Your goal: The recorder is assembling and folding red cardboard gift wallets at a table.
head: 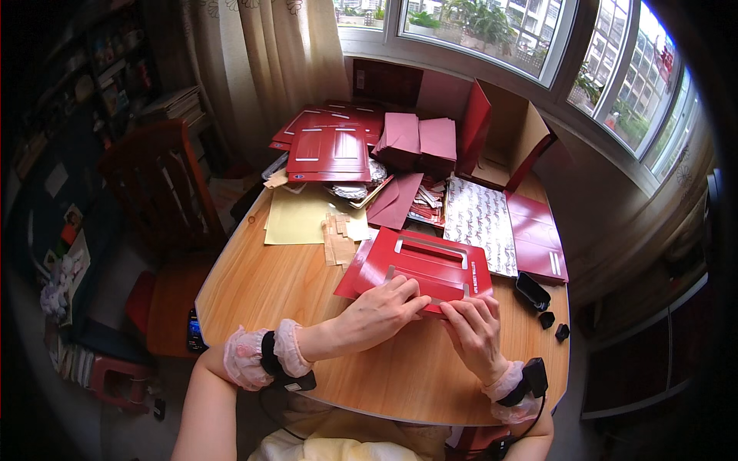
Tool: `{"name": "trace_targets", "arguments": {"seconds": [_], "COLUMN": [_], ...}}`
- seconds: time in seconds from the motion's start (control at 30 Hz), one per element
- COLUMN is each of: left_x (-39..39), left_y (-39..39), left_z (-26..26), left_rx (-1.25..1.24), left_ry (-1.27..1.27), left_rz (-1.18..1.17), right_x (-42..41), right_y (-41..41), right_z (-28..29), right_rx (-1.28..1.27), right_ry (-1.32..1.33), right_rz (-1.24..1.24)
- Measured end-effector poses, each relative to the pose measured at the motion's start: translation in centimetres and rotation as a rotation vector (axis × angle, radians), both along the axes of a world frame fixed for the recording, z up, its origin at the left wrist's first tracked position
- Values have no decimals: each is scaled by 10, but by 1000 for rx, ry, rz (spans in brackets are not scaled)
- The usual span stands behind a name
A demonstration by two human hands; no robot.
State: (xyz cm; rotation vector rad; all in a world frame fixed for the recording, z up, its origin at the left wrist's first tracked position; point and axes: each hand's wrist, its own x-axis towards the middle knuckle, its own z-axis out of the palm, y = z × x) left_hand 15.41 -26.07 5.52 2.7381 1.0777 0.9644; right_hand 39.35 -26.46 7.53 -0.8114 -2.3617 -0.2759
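A glossy red printed card sheet [441, 253] lies before me, tilted up a little at its near edge. It has slot-like cut-outs and bears white writing at the right. My left hand [383, 308] pinches its near edge close to the middle. Just right of that, my right hand [475, 331] grips the same edge with thumb and fingers. The fingers cover part of the lower cut-out. Another red layer shows beneath the sheet at its left. What the fingertips press on underneath is hidden.
Behind the sheet stand stacked red cards [331, 151], pink envelopes [402, 135] and an open cardboard box [507, 135]. Yellow paper [300, 216] with tan tape strips [338, 237] lies left. A patterned sheet [479, 225] and small black objects [533, 291] are right.
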Motion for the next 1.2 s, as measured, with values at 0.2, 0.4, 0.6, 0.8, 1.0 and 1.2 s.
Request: {"name": "trace_targets", "arguments": {"seconds": [0.2,0.4,0.6,0.8,1.0,1.2], "left_x": [-4,-15,-20,-15,-8,-5], "left_y": [-3,7,14,10,4,2], "left_z": [5,15,15,19,23,21], "left_rx": [32,113,96,174,269,266], "left_ry": [-36,-86,-111,-112,-63,-88], "left_rz": [36,75,-38,35,52,20], "right_x": [3,12,14,13,2,-1], "right_y": [1,4,5,3,-2,-5], "right_z": [-6,-1,7,9,12,5], "right_rx": [-47,-49,1,19,47,8], "right_ry": [88,167,182,173,103,129], "right_rz": [5,-36,-48,-68,-82,-21]}}
